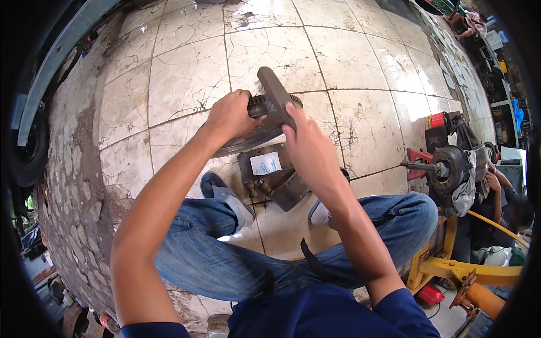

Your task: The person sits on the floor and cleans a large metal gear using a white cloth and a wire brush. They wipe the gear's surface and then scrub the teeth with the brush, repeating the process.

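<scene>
My right hand [307, 138] is closed round a long dark brush [273, 90], tilted up and away to the left. Blurred bristles show along its left side. Under the brush is a dark round metal part [239, 145] with a wide rim and a toothed gear section [259, 106]. My left hand [232, 115] grips this part at its toothed section, thumb and fingers curled round it. The brush crosses over the part and hides some of its right side. Between my feet, dark metal plates [290, 191] lie on the tiles with a white printed packet [266, 164] on top.
Cracked pale floor tiles [270, 50] stretch ahead, with rough broken ground [73, 169] at left. On the right stands a greasy axle hub assembly [448, 163] near a yellow metal frame [445, 267]. Another person's hand [492, 179] is by it. A tyre [31, 152] stands far left.
</scene>
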The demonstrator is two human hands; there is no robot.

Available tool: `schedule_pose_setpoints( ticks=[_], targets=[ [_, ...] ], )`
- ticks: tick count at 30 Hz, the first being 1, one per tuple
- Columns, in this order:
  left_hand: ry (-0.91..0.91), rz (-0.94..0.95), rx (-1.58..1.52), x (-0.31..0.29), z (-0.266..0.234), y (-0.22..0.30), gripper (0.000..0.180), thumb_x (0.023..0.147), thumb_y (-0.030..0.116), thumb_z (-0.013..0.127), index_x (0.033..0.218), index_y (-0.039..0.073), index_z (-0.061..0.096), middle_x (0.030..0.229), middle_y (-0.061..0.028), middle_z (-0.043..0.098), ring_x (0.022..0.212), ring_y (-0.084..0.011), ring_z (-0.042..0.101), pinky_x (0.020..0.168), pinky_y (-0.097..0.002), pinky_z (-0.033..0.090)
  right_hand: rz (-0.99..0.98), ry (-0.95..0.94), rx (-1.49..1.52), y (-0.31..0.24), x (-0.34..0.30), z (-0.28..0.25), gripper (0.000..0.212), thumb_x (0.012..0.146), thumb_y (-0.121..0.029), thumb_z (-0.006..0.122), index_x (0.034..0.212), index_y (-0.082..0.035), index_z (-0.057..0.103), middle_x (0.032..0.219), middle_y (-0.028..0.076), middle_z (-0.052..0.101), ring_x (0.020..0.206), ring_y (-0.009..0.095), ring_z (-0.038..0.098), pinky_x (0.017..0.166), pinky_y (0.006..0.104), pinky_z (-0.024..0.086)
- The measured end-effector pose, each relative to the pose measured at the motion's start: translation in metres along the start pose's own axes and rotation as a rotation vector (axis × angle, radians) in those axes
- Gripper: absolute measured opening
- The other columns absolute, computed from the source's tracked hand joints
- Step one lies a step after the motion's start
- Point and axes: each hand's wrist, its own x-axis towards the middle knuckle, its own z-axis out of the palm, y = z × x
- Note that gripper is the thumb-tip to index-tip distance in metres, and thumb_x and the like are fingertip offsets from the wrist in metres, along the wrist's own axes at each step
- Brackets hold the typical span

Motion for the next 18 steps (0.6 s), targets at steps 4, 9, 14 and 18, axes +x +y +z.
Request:
schedule_pose_setpoints(
  ticks=[4, 9, 14, 18],
  targets=[
    [0.014, 0.028, -0.013, 0.002, -0.002, -0.007, 0.051, 0.082, 0.041, 0.085, 0.105, -0.002, 0.067, 0.101, -0.0208, 0.071, 0.098, -0.0385, 0.07, 0.084, -0.0465, 0.056, -0.016, 0.04, 0.074, 0.006, -0.03, -0.004, 0.046, 0.105, -0.023, 0.057, 0.148, -0.013, 0.045, 0.101, 0.028, 0.062, 0.079, 0.049, 0.067, 0.069, 0.0553, 0.055],
    [-0.018, 0.057, -0.006, 0.006, -0.003, -0.001, 0.048, 0.082, 0.039, 0.085, 0.1, -0.002, 0.067, 0.098, -0.0209, 0.072, 0.094, -0.0393, 0.07, 0.082, -0.0454, 0.056, 0.039, 0.053, 0.021, -0.004, 0.019, 0.008, 0.04, 0.106, -0.027, 0.055, 0.143, -0.012, 0.049, 0.102, 0.027, 0.068, 0.088, 0.048, 0.067, 0.074, 0.0546, 0.054],
    [0.039, 0.091, 0.034, 0.007, 0.003, 0.0, 0.044, 0.081, 0.036, 0.085, 0.097, -0.001, 0.067, 0.097, -0.0211, 0.072, 0.093, -0.0389, 0.071, 0.081, -0.0462, 0.058, 0.057, 0.006, -0.001, -0.006, 0.042, 0.001, 0.04, 0.106, -0.028, 0.054, 0.143, -0.012, 0.048, 0.101, 0.027, 0.068, 0.085, 0.049, 0.067, 0.074, 0.0548, 0.054],
    [0.012, 0.047, 0.032, 0.008, 0.0, -0.004, 0.042, 0.08, 0.033, 0.085, 0.098, 0.0, 0.066, 0.098, -0.0214, 0.072, 0.095, -0.038, 0.071, 0.081, -0.0468, 0.058, -0.061, 0.135, 0.054, 0.003, -0.003, 0.008, 0.04, 0.107, -0.028, 0.052, 0.144, -0.013, 0.046, 0.101, 0.027, 0.065, 0.08, 0.047, 0.07, 0.072, 0.0541, 0.058]
  ],
)
